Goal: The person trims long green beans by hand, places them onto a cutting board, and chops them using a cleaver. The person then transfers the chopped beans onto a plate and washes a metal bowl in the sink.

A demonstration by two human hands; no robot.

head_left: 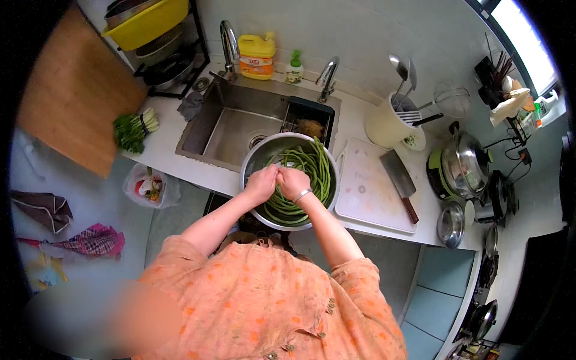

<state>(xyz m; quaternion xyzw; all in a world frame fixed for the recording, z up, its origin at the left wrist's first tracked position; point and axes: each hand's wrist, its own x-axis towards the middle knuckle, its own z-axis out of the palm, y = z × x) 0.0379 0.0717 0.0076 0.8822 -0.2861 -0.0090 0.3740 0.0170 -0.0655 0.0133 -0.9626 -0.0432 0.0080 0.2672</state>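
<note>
A round metal bowl (pixel 247 162) sits at the front edge of the sink, with long green beans (pixel 321 174) coiled in it, mostly on its right side. Over the bowl's middle, my left hand (pixel 261 183) and my right hand (pixel 293 182) meet at the fingertips, both closed in a pinch. What they hold between them is too small to make out, though beans lie right beside and under them. A bracelet circles my right wrist.
Behind the bowl lies the metal sink (pixel 231 129) with two faucets. On the right, a cleaver (pixel 398 180) rests on a white cutting board (pixel 366 192). Leafy greens (pixel 131 133) lie at left, above a hanging waste bag (pixel 150 187). A utensil holder (pixel 384 125) stands behind the board.
</note>
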